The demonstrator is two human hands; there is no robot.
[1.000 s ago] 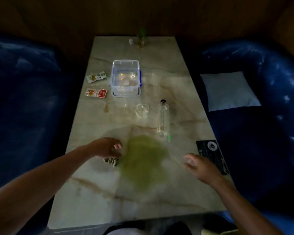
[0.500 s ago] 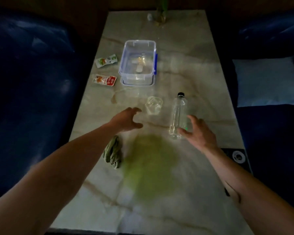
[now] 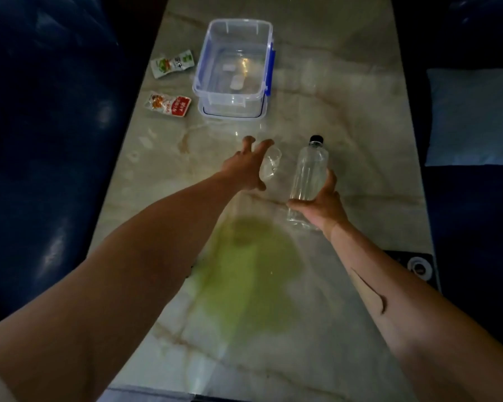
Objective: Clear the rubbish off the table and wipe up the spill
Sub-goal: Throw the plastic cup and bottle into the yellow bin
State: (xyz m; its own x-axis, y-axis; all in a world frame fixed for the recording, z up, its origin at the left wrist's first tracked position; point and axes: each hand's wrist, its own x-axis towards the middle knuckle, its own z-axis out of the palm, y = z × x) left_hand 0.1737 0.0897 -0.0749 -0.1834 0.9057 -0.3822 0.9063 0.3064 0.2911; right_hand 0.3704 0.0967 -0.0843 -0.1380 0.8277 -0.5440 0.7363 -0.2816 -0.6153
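My left hand (image 3: 246,166) is curled around a small clear plastic cup (image 3: 270,163) at the middle of the marble table (image 3: 346,117), fingers above it and thumb below. My right hand (image 3: 321,206) grips the lower part of a clear empty bottle (image 3: 308,169) with a black cap, which lies just right of the cup. A wide green spill (image 3: 250,274) spreads on the table nearer to me, between my forearms. Two sauce sachets lie near the left edge, one green and white (image 3: 173,63), one red (image 3: 169,104). My left forearm hides the green cloth.
A clear plastic box (image 3: 204,68) with blue clips stands beyond the cup, holding small pale pieces. A black card with a white ring (image 3: 418,265) lies at the right edge. Dark blue sofas flank the table, and a pale cushion (image 3: 474,117) rests on the right one.
Both hands reached forward over the spill. My left hand went from the cloth to the cup and closed around it. My right hand took hold of the bottle.
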